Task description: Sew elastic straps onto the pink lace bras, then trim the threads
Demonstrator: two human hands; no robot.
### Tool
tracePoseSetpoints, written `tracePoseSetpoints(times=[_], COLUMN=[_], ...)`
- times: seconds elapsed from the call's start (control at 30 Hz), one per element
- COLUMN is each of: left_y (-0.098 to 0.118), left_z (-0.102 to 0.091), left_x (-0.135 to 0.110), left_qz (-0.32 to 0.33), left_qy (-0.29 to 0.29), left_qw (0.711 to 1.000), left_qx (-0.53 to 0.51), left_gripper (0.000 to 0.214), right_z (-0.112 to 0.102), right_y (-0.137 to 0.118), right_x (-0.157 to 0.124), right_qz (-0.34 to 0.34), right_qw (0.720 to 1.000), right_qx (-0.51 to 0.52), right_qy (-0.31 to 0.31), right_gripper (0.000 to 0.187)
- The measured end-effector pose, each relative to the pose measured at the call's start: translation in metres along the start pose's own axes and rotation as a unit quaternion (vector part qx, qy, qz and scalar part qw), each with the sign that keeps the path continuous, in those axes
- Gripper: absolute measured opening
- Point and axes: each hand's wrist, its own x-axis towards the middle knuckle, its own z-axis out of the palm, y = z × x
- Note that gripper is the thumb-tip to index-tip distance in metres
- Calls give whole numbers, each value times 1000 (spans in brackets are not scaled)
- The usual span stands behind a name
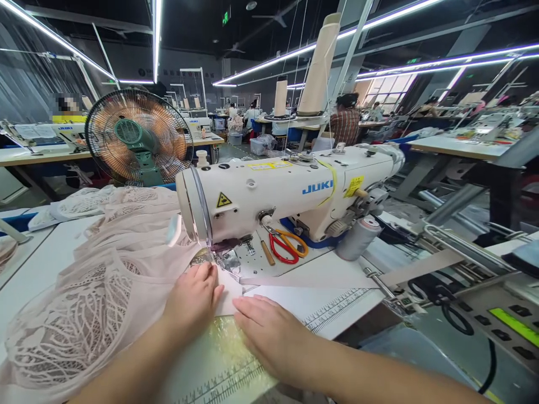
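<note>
My left hand (193,294) is closed at the front of the sewing machine (269,188), its bent fingers on pale pink fabric (229,292) just before the presser foot (227,259). To its right, my right hand (273,331) has its fingers together at the near edge of the same fabric; its thumb is hidden underneath. A pale elastic band (311,282) runs from the needle area rightward to a metal feeder (389,292). Left of my left hand spreads a heap of sheer pink garments with lace (80,320).
Red-and-orange-handled scissors (284,247) and a wooden-handled tool (268,253) lie under the machine arm. A grey thread cone (357,238) stands right of them. Ruler markings (337,308) cross the table. Behind are a large fan (138,137) and several people at other machines.
</note>
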Motion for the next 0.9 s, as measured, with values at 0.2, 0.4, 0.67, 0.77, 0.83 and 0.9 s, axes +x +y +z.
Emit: tracePoseSetpoints(times=[0.2, 0.4, 0.67, 0.77, 0.83, 0.9], left_y=[-14, 4, -9, -17, -21, -24], left_z=[-5, -20, -2, -5, -10, -14], left_x=[2, -27, -41, -39, -37, -35], left_qz=[101, 107, 87, 107, 115, 110], left_qy=[69, 76, 31, 11, -2, -6], left_qw=[992, 991, 995, 994, 992, 992], left_qx=[28, 12, -25, -35, -44, -59], left_gripper=[32, 38, 43, 43, 42, 43], right_z=[3, 3, 0, -3, -4, -5], right_y=[-4, -9, -15, -14, -13, -11], right_x=[17, 38, 49, 45, 42, 39], right_qz=[24, 57, 87, 75, 73, 71], right_qw=[998, 995, 991, 992, 991, 991], right_qx=[-12, -4, 3, 10, 18, 26], right_qy=[-48, -83, -100, -106, -107, -107], right_gripper=[37, 44, 47, 47, 46, 46])
